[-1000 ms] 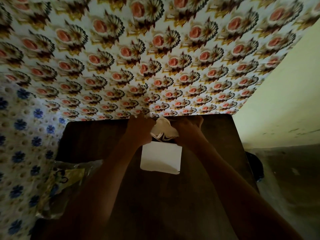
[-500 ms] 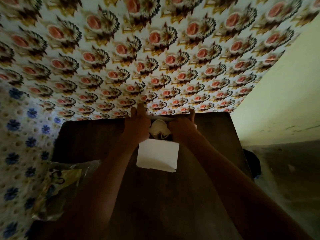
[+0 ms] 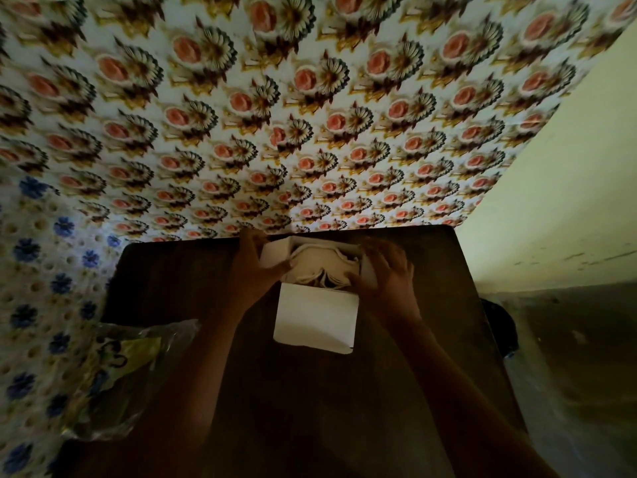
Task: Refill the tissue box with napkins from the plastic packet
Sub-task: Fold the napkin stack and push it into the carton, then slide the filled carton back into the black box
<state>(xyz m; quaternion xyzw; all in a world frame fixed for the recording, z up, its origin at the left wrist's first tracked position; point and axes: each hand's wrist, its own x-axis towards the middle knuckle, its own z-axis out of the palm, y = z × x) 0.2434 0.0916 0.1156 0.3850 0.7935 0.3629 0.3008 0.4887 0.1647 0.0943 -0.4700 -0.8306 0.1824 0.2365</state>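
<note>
**Inspector:** Your tissue box (image 3: 315, 317) stands on the dark table (image 3: 193, 277), just above centre of view. Its top is open, one white flap at 10 o'clock from the opening, one at 2 o'clock. The napkins (image 3: 319, 267) sit inside the opening, bunched, with folded edges showing along the near rim.

**Operator:** And my hands?

**Inspector:** Your left hand (image 3: 253, 270) is at 9 o'clock of the opening, fingers closed around the left flap, thumb tip touching the napkins. Your right hand (image 3: 387, 276) is at 3 o'clock, fingers spread apart and laid over the right flap and the box's upper corner. Whether it pinches the flap or only presses on it, I cannot tell; the light is poor.

**Operator:** The packet?

**Inspector:** The plastic packet (image 3: 113, 370) lies crumpled at 8 o'clock from the box, well apart from it, at the table's left edge, partly over the blue-flowered covering (image 3: 38, 305). Whether it holds anything I cannot tell.
</note>
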